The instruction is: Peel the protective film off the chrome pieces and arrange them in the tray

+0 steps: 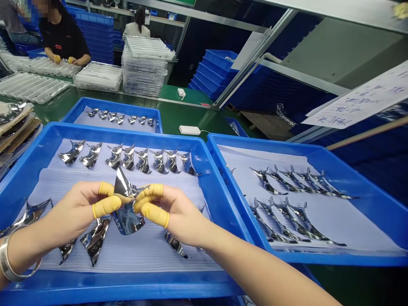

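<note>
Currently held: a chrome part [127,221] is pinched between both hands, over the middle of the near blue tray [127,131].

Left hand [72,212]: closed on the part's left side, with the part gripped by the thumb and forefinger. A silver bangle [7,261] is worn on the wrist.

Right hand [172,210]: closed on the part's right side, with the part likewise gripped by the thumb and forefinger.

Finger cots: yellow cots [106,207] are worn on the fingers of both hands.

Near tray: a white sheet [134,180] is laid inside. A row of eight chrome parts [143,160] is set along it, and more are lying beneath the hands.

Right tray: two rows of slimmer chrome parts [287,182] are laid on a white sheet in a second blue tray [318,159].

Far tray: a row of small chrome parts [119,119] is held in a third blue tray [111,104].

Beyond: clear plastic trays [145,63] are stacked on a green tabletop [178,114], and a co-worker's hands [62,59] are seen working at similar trays.
</note>
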`<state>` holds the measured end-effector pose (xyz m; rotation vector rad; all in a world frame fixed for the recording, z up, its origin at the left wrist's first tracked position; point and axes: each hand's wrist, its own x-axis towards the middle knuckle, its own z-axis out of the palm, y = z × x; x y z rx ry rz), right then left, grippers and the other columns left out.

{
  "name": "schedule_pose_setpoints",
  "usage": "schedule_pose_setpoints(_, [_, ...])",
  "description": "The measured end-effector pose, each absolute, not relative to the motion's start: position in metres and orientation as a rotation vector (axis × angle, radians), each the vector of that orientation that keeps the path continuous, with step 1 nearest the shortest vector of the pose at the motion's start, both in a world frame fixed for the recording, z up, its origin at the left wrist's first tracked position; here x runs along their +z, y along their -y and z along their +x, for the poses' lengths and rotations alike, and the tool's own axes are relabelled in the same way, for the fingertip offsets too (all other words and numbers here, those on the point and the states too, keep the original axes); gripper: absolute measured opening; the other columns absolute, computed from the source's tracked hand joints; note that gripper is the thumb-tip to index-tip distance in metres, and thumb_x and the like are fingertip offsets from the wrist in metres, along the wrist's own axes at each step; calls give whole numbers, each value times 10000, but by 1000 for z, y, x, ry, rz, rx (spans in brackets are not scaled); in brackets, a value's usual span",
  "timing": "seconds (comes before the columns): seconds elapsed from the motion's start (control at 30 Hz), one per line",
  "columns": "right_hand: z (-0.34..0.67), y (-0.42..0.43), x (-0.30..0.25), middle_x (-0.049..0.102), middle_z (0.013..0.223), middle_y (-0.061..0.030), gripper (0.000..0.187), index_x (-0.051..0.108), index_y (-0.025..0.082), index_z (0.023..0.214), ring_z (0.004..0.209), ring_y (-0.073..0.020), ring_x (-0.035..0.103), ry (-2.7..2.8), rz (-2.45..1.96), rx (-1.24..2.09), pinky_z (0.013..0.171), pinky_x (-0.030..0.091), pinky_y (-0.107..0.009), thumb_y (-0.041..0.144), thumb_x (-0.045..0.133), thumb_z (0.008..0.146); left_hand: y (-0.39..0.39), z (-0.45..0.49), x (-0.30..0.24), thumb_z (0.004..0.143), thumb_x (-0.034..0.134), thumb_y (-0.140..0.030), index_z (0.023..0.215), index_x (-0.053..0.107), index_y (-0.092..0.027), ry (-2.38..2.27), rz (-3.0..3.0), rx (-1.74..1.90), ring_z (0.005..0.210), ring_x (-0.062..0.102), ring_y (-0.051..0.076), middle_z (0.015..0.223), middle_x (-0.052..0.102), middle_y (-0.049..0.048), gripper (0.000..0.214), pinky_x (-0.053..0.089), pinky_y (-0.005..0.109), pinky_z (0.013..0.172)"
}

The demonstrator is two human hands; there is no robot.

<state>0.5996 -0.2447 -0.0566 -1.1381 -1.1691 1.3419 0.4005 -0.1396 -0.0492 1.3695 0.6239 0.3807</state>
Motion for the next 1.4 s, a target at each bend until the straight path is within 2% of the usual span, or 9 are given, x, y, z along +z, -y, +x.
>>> schedule_pose_setpoints(0.1, [599,247,-54,686,844,-29,184,685,169,870,769,-137,605,1247,-1171,1371,819,530,-345,344,733,840,142,398,-43,846,735,-296,808,791,-253,-585,1607,439,725,692,129,728,764,-31,80,530,196,676])
schedule_pose_setpoints(0.3, [595,253,-53,706,798,-37,106,683,155,843,739,-135,631,1442,-1136,1206,749,537,-281,259,700,861,149,396,-41,892,652,-167,890,773,-275,-426,1956,549,642,663,95,737,735,-59,162,509,162,620])
schedule_pose_setpoints(0.5, [595,256,-57,675,695,-16,99,664,173,806,632,-119,569,1743,-1088,697,658,508,-236,152,628,896,149,391,-53,972,594,-234,885,688,-251,-317,2071,584,625,546,93,702,603,-56,130,443,181,603])
schedule_pose_setpoints(0.7, [594,256,-60,685,690,-32,105,664,164,840,619,-136,571,1815,-1047,567,643,504,-251,153,601,923,147,390,-58,1007,534,-258,912,640,-238,-267,2130,552,667,536,128,750,617,-25,144,434,235,633])
schedule_pose_setpoints(0.9, [595,255,-58,696,702,-37,132,647,214,871,635,-158,611,1849,-1054,599,712,530,-303,212,546,956,146,391,-52,976,570,-226,917,668,-252,-290,2123,493,678,548,144,752,635,-16,117,446,244,649])
schedule_pose_setpoints(1.03, [594,256,-55,693,674,-31,150,632,215,796,606,-145,601,1808,-1098,618,639,516,-272,224,588,939,146,393,-48,964,574,-208,886,668,-249,-304,2110,460,668,580,130,743,638,-21,129,469,211,637])
schedule_pose_setpoints(1.17, [593,259,-50,716,703,-21,152,622,207,781,599,-115,630,1694,-1087,776,586,511,-216,246,635,927,147,395,-44,947,585,-186,878,658,-251,-304,2103,455,641,584,101,725,632,-43,119,476,169,618])
schedule_pose_setpoints(1.3, [592,259,-45,718,725,-22,105,629,190,801,615,-107,648,1602,-1045,909,610,529,-200,204,663,899,148,396,-43,945,584,-208,821,649,-249,-330,2096,454,594,549,94,667,591,-55,146,463,161,582])
schedule_pose_setpoints(1.4, [592,260,-42,703,726,-20,96,633,179,791,632,-106,634,1552,-1047,979,638,534,-209,177,652,885,147,395,-42,971,533,-234,905,698,-257,-334,2086,375,664,601,127,708,645,-29,179,507,192,644])
